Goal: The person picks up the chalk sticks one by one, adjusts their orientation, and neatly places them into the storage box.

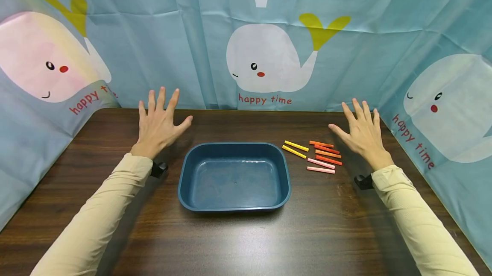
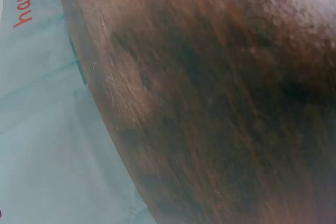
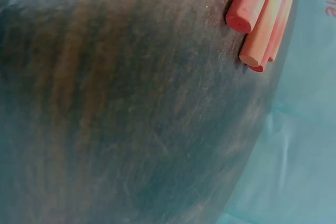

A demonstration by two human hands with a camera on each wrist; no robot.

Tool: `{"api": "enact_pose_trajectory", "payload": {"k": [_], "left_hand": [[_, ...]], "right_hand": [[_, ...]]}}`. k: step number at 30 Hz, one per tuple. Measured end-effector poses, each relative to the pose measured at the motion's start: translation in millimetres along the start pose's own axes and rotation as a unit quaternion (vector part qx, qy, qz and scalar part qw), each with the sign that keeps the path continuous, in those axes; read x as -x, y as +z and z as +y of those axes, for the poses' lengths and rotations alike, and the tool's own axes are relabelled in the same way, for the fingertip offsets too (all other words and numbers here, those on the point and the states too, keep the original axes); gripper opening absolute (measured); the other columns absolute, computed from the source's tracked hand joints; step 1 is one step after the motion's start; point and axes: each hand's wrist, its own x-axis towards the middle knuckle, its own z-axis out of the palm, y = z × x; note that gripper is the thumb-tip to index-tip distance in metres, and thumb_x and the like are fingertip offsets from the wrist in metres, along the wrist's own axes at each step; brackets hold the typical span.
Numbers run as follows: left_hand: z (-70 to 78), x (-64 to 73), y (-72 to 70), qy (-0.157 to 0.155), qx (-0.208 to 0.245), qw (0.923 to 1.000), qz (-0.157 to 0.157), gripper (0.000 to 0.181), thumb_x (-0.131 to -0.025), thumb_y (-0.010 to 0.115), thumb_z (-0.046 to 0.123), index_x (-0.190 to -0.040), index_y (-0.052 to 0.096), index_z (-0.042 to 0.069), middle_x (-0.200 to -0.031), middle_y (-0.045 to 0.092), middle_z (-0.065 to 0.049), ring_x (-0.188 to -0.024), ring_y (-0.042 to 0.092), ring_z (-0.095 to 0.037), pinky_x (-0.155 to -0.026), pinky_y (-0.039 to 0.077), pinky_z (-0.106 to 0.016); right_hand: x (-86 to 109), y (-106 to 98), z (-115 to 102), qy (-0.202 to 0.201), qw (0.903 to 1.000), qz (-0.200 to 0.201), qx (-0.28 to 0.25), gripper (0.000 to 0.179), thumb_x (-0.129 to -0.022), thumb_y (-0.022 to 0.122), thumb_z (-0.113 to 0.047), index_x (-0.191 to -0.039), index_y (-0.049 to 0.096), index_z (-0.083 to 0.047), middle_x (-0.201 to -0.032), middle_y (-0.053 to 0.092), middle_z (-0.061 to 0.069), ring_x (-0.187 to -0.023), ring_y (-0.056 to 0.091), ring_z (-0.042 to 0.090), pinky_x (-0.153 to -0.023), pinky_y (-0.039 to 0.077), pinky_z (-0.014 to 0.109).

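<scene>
My left hand point(image 1: 157, 128) is held over the table at the left, fingers spread and holding nothing. On the other side my right hand point(image 1: 363, 135) is spread in the same way, just right of a group of chalk sticks. Two yellow chalk sticks point(image 1: 294, 152) lie closest to the blue tray point(image 1: 235, 182). Beside them are several red and orange chalk sticks point(image 1: 328, 154), with two pink chalk sticks point(image 1: 320, 163) in front. The right wrist view catches the ends of a red chalk stick point(image 3: 251, 3) and an orange chalk stick point(image 3: 266, 24). No chalk lies in the tray.
The dark wooden table point(image 1: 238, 246) runs back to a light blue curtain point(image 1: 153, 54) printed with whales, which also closes off both sides. A black strap with a small device point(image 1: 158, 169) sits on the left wrist, and a similar one point(image 1: 363, 182) on the right.
</scene>
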Motion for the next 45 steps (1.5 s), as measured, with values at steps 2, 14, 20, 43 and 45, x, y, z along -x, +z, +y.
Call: {"api": "enact_pose_trajectory", "payload": {"k": [2, 14, 20, 43, 45], "left_hand": [[0.8, 0.7, -0.2, 0.001, 0.001, 1.0000, 0.002, 0.086, -0.092, 0.051, 0.063, -0.160, 0.016, 0.026, -0.166, 0.012, -0.021, -0.152, 0.007, -0.047, -0.117, 0.006, -0.072], [6.5, 11.1, -3.9, 0.012, 0.003, 0.9999, 0.000, 0.083, -0.093, 0.051, 0.060, -0.160, 0.017, 0.026, -0.165, 0.013, -0.021, -0.151, 0.010, -0.048, -0.116, 0.007, -0.072], [8.7, 18.0, -7.1, 0.013, 0.013, 0.9998, -0.005, 0.081, -0.094, 0.050, 0.059, -0.160, 0.018, 0.025, -0.165, 0.014, -0.021, -0.151, 0.011, -0.046, -0.117, 0.008, -0.071], [21.6, 47.1, -20.1, 0.025, 0.056, 0.9978, -0.023, 0.078, -0.096, 0.050, 0.056, -0.160, 0.018, 0.026, -0.166, 0.014, -0.019, -0.151, 0.015, -0.045, -0.117, 0.012, -0.069], [23.1, 50.1, -20.5, 0.028, 0.059, 0.9976, -0.024, 0.078, -0.097, 0.050, 0.055, -0.160, 0.017, 0.026, -0.166, 0.014, -0.019, -0.151, 0.015, -0.044, -0.117, 0.012, -0.069]], "right_hand": [[1.9, -1.0, -0.2, -0.001, 1.0000, -0.001, -0.003, 0.087, -0.094, 0.048, -0.065, -0.159, 0.023, -0.013, -0.165, 0.013, 0.021, -0.153, 0.003, 0.044, -0.119, 0.000, 0.068], [12.7, -5.3, -0.8, -0.013, 0.9996, 0.010, -0.022, 0.085, -0.094, 0.050, -0.064, -0.158, 0.024, -0.014, -0.164, 0.018, 0.021, -0.152, 0.010, 0.046, -0.119, 0.004, 0.067], [19.5, -6.9, -1.9, -0.016, 0.9993, 0.009, -0.034, 0.085, -0.094, 0.052, -0.062, -0.158, 0.026, -0.013, -0.164, 0.018, 0.021, -0.152, 0.009, 0.045, -0.120, 0.004, 0.066], [43.7, -19.4, -21.3, -0.045, 0.9959, 0.016, -0.076, 0.082, -0.092, 0.061, -0.053, -0.156, 0.031, -0.011, -0.163, 0.023, 0.021, -0.154, 0.010, 0.042, -0.122, 0.005, 0.062], [46.4, -20.7, -22.5, -0.049, 0.9958, 0.017, -0.075, 0.082, -0.092, 0.061, -0.053, -0.156, 0.031, -0.011, -0.163, 0.024, 0.021, -0.154, 0.010, 0.041, -0.122, 0.005, 0.062]]}}
